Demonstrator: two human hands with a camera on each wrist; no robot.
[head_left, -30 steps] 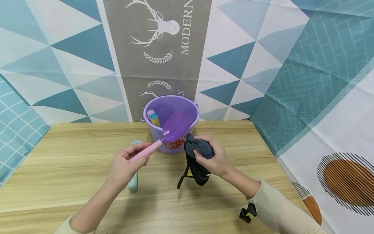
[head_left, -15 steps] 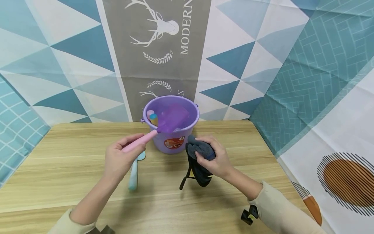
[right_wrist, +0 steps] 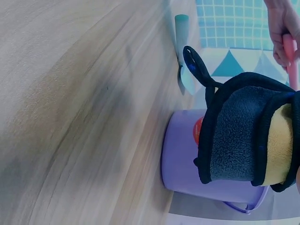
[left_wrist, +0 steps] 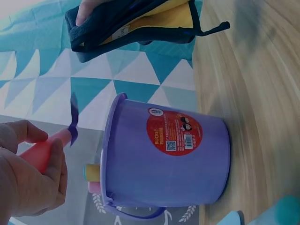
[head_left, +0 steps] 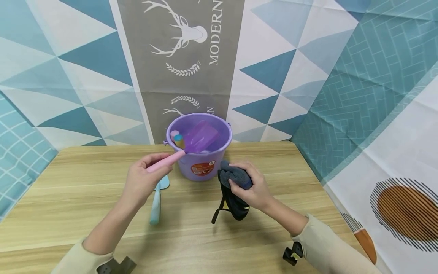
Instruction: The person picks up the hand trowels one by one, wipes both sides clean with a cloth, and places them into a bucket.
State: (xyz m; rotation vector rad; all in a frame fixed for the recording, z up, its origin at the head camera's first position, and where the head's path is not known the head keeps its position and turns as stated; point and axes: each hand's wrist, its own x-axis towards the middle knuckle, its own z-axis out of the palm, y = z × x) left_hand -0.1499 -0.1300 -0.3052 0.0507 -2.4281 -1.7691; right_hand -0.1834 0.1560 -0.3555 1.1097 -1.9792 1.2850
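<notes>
My left hand [head_left: 143,176] grips the pink handle of a toy shovel [head_left: 202,137] with a see-through purple blade. In the head view that blade shows over the mouth of the purple bucket [head_left: 202,163], handle sloping down toward me. From the left wrist the blade appears edge-on, above the rim and apart from it. A folded dark grey cloth [head_left: 236,177] with black edging, a yellow inner side and a hanging loop [right_wrist: 199,70] is held in my right hand [head_left: 252,185], just right of the bucket. Inside the bucket, two handle ends [head_left: 178,140] show, one pink, one yellow with a blue tip.
On the wooden table [head_left: 85,198], a light-blue toy shovel [head_left: 156,205] lies left of the bucket, below my left hand. Patterned cloth hangings [head_left: 267,57] stand behind the table and along its sides. Small black wrist cameras [head_left: 292,254] sit at my sleeves.
My left hand has moved left with the shovel and then slightly back, and the purple blade has turned. The right hand with the cloth has shifted only slightly. The light-blue shovel shows more fully.
</notes>
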